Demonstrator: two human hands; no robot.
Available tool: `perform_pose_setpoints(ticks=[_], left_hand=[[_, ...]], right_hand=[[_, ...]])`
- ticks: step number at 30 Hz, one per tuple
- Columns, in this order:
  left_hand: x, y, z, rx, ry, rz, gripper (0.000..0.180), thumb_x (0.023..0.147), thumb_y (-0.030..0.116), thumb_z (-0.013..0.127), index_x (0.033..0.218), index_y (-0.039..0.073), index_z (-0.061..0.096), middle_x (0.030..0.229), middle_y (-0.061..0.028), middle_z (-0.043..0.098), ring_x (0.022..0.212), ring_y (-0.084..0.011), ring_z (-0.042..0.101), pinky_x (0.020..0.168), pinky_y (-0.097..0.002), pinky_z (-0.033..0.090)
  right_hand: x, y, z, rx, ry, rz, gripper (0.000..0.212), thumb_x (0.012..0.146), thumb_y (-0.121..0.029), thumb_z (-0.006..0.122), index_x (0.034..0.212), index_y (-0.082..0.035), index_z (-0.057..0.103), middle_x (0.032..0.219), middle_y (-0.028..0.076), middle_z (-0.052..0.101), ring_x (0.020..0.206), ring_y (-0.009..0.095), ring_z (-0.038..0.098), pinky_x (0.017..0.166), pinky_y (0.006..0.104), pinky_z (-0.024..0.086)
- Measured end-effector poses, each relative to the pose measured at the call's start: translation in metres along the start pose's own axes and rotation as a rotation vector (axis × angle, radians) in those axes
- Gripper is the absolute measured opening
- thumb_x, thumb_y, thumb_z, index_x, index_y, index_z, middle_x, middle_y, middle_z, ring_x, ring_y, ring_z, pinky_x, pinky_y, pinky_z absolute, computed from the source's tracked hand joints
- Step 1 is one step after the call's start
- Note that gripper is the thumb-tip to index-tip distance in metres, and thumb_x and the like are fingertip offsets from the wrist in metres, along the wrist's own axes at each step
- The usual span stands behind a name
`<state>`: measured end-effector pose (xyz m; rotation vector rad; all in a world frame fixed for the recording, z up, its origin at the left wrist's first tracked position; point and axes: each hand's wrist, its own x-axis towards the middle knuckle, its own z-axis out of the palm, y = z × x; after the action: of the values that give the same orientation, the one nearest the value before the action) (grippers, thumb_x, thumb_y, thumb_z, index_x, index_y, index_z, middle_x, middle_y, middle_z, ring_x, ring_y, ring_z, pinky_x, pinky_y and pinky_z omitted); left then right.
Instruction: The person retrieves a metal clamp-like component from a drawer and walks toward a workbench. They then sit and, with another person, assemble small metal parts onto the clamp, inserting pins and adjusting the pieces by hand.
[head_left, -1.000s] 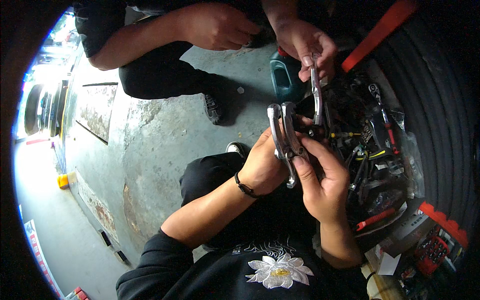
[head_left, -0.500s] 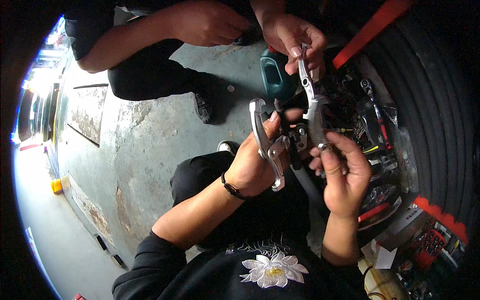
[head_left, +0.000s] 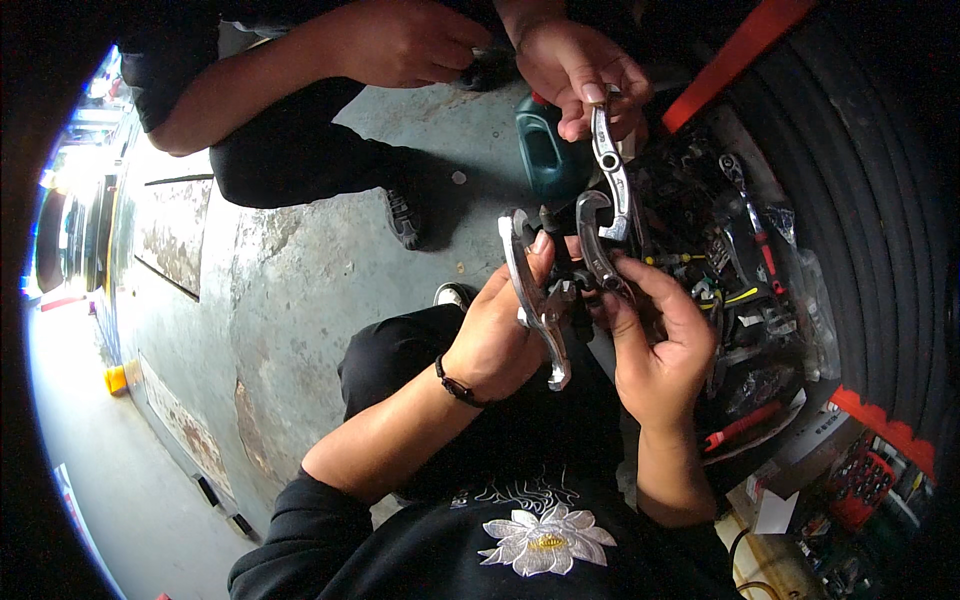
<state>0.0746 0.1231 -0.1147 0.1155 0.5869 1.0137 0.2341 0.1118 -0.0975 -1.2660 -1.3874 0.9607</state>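
Observation:
My left hand [head_left: 497, 350] is closed round the dark centre body of a gear puller [head_left: 545, 218], whose pointed screw tip sticks up past my thumb. A silver hooked puller jaw [head_left: 552, 345] hangs on its left side, hook end up. With my right hand [head_left: 665, 355] I pinch a second hooked jaw [head_left: 592, 240] by its lower end, against the puller's right side. Where the jaw meets the bracket is partly hidden by my fingers. Just above, a co-worker's hand [head_left: 580, 75] holds another silver jaw [head_left: 609, 160] hanging down, close behind mine.
A green jug [head_left: 545, 150] stands on the grey floor [head_left: 310, 270] beyond my hands. Tools, among them a red-handled ratchet [head_left: 755, 225], lie heaped on the right beside thick black hoses [head_left: 880, 220]. A red bar [head_left: 735, 65] slants above them. The co-worker's knee and shoe are at the upper left.
My right hand has brought its jaw leftward and turned it hook end up against the puller. The co-worker's jaw now shows whole, with its hook end beside mine.

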Motion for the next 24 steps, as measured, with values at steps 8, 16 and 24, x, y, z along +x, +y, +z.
perform_pose_setpoints(ticks=[8, 16, 24], left_hand=[[0.002, 0.002, 0.002, 0.014, -0.041, -0.016, 0.049, 0.108, 0.046, 0.042, 0.127, 0.005, 0.059, 0.119, -0.0087, 0.065, 0.109, -0.0228, 0.059, 0.1, -0.0395, 0.044], [-0.001, 0.009, 0.004, -0.155, -0.023, -0.103, 0.04, 0.106, 0.037, 0.051, 0.124, 0.003, 0.061, 0.122, -0.0112, 0.066, 0.111, -0.0241, 0.061, 0.104, -0.0408, 0.045], [-0.007, 0.008, 0.008, -0.214, -0.019, -0.107, 0.049, 0.106, 0.04, 0.05, 0.137, 0.002, 0.055, 0.134, -0.0135, 0.063, 0.117, -0.0233, 0.062, 0.103, -0.0345, 0.048]], right_hand=[[0.005, -0.001, 0.002, 0.172, 0.048, 0.057, 0.024, 0.095, 0.002, 0.067, 0.119, 0.003, 0.066, 0.1, 0.007, 0.073, 0.087, 0.012, 0.068, 0.078, 0.026, 0.055], [0.004, -0.006, -0.002, 0.061, 0.034, -0.048, 0.027, 0.09, 0.0, 0.074, 0.116, 0.004, 0.069, 0.104, 0.012, 0.075, 0.09, 0.015, 0.07, 0.08, 0.0277, 0.056], [0.0, -0.005, 0.014, 0.142, 0.046, 0.031, 0.022, 0.087, 0.002, 0.076, 0.108, 0.002, 0.069, 0.105, 0.014, 0.075, 0.09, 0.017, 0.073, 0.078, 0.0288, 0.057]])
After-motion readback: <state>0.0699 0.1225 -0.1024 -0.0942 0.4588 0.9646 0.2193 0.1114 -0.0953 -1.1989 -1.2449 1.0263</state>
